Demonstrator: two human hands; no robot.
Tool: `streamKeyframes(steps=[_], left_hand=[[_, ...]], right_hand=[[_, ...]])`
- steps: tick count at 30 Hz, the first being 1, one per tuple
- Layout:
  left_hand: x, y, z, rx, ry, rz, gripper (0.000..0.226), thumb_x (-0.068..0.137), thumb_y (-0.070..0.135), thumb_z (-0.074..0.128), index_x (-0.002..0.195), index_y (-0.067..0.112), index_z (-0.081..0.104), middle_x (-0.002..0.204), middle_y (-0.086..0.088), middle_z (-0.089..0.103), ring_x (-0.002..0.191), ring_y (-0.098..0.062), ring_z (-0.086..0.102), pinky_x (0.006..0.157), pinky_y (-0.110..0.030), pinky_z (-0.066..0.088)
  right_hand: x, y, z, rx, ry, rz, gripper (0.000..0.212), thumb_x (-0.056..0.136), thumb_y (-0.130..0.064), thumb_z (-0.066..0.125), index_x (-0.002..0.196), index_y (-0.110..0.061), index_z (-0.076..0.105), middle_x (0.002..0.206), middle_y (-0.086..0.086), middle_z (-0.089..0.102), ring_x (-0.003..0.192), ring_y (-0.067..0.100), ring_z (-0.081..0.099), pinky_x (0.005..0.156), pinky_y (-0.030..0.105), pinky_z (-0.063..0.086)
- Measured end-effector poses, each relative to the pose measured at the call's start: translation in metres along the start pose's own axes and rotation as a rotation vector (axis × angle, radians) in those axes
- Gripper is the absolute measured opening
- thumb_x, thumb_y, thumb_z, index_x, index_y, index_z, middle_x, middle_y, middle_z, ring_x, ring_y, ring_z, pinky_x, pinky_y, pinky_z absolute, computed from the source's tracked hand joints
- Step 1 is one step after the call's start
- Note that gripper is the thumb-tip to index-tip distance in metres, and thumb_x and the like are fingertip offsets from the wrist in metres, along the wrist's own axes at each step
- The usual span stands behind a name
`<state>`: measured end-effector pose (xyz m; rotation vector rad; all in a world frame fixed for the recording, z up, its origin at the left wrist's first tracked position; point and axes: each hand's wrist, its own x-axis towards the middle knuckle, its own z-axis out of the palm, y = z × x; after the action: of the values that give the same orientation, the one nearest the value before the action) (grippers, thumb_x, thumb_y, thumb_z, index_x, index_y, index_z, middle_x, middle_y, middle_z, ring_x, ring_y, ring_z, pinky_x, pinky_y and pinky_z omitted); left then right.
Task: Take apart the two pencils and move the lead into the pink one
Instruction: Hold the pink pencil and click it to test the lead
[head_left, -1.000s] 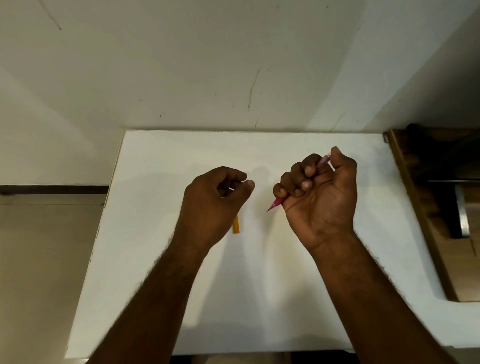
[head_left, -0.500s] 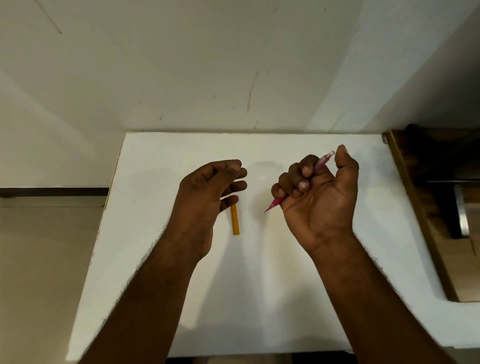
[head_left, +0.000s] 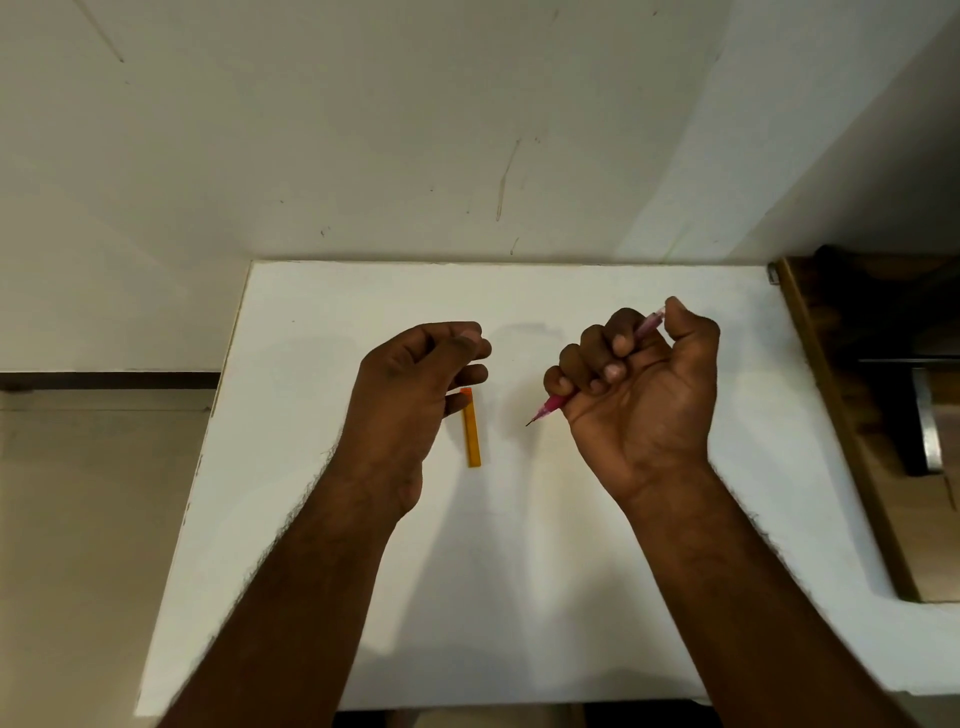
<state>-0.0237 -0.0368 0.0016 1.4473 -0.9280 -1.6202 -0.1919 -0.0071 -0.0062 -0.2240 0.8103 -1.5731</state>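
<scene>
My right hand (head_left: 641, 395) is closed in a fist around the pink mechanical pencil (head_left: 551, 404). Its tip points down-left with a short dark lead showing, and its rear end pokes out under my thumb. A short orange-yellow pencil part (head_left: 471, 431) lies on the white table (head_left: 519, 571), lengthwise toward me. My left hand (head_left: 415, 384) hovers just left of it, fingers loosely curled and apart, holding nothing that I can see; its little finger is close to the part's far end.
The table's far edge meets a pale wall (head_left: 467, 130). A brown wooden piece of furniture (head_left: 872, 426) with a dark recess stands against the table's right side. Beige floor (head_left: 93, 519) lies beyond the left edge.
My left hand went from a closed fist over the orange part to loosely curled fingers, uncovering more of it. My right hand kept its grip on the pink pencil and barely moved.
</scene>
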Motion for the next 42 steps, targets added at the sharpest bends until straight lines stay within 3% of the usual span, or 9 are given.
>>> streamKeyframes(steps=[5, 10, 15, 20, 28, 35, 42], left_hand=[[0.002, -0.004, 0.001, 0.122, 0.039, 0.036, 0.012, 0.093, 0.021, 0.066, 0.099, 0.02, 0.076, 0.099, 0.002, 0.079, 0.09, -0.017, 0.075, 0.082, -0.033, 0.056], [0.004, -0.008, -0.001, 0.261, 0.029, 0.117, 0.016, 0.089, 0.016, 0.072, 0.104, 0.019, 0.076, 0.099, 0.001, 0.078, 0.093, -0.016, 0.073, 0.078, -0.029, 0.056], [0.005, -0.013, -0.006, 0.435, -0.042, 0.193, 0.022, 0.085, 0.013, 0.076, 0.104, 0.023, 0.074, 0.098, 0.01, 0.077, 0.089, -0.006, 0.072, 0.069, -0.008, 0.05], [0.005, -0.015, -0.009, 0.66, -0.06, 0.265, 0.032, 0.077, 0.018, 0.083, 0.104, 0.029, 0.071, 0.099, 0.013, 0.074, 0.085, -0.009, 0.072, 0.083, -0.03, 0.057], [0.005, -0.014, -0.007, 0.706, -0.049, 0.33, 0.044, 0.066, 0.032, 0.09, 0.106, 0.031, 0.071, 0.099, 0.017, 0.072, 0.087, -0.003, 0.068, 0.074, -0.024, 0.053], [0.003, -0.011, -0.004, 0.685, -0.031, 0.372, 0.043, 0.067, 0.035, 0.089, 0.106, 0.028, 0.072, 0.098, 0.015, 0.073, 0.085, -0.004, 0.068, 0.076, -0.03, 0.056], [0.001, -0.011, -0.002, 0.679, -0.046, 0.371, 0.043, 0.068, 0.038, 0.088, 0.106, 0.028, 0.072, 0.098, 0.015, 0.073, 0.085, -0.004, 0.068, 0.074, -0.024, 0.053]], right_hand=[[0.0, -0.001, -0.001, 0.049, 0.008, 0.014, 0.053, 0.095, -0.055, 0.037, 0.063, -0.014, 0.048, 0.054, -0.001, 0.034, 0.053, 0.017, 0.025, 0.057, 0.032, 0.033], [0.0, -0.003, -0.002, 0.089, -0.002, 0.012, 0.048, 0.096, -0.049, 0.036, 0.063, -0.015, 0.045, 0.053, -0.002, 0.034, 0.053, 0.017, 0.023, 0.055, 0.03, 0.035], [0.0, -0.003, -0.004, 0.14, -0.012, 0.013, 0.05, 0.095, -0.054, 0.038, 0.064, -0.015, 0.045, 0.054, -0.002, 0.034, 0.055, 0.016, 0.024, 0.057, 0.031, 0.034], [0.0, -0.005, -0.008, 0.231, -0.008, 0.002, 0.044, 0.093, -0.049, 0.039, 0.065, -0.016, 0.044, 0.054, -0.003, 0.034, 0.054, 0.017, 0.025, 0.058, 0.03, 0.033], [-0.001, -0.008, -0.011, 0.379, -0.03, -0.017, 0.041, 0.096, -0.046, 0.035, 0.066, -0.018, 0.039, 0.054, -0.004, 0.032, 0.053, 0.016, 0.025, 0.058, 0.029, 0.034], [-0.001, -0.007, -0.011, 0.388, -0.02, -0.028, 0.04, 0.095, -0.046, 0.035, 0.066, -0.018, 0.038, 0.055, -0.004, 0.028, 0.053, 0.016, 0.023, 0.058, 0.029, 0.034], [0.0, -0.006, -0.011, 0.372, -0.032, -0.028, 0.041, 0.095, -0.047, 0.034, 0.066, -0.018, 0.037, 0.054, -0.003, 0.029, 0.053, 0.016, 0.024, 0.058, 0.029, 0.033]])
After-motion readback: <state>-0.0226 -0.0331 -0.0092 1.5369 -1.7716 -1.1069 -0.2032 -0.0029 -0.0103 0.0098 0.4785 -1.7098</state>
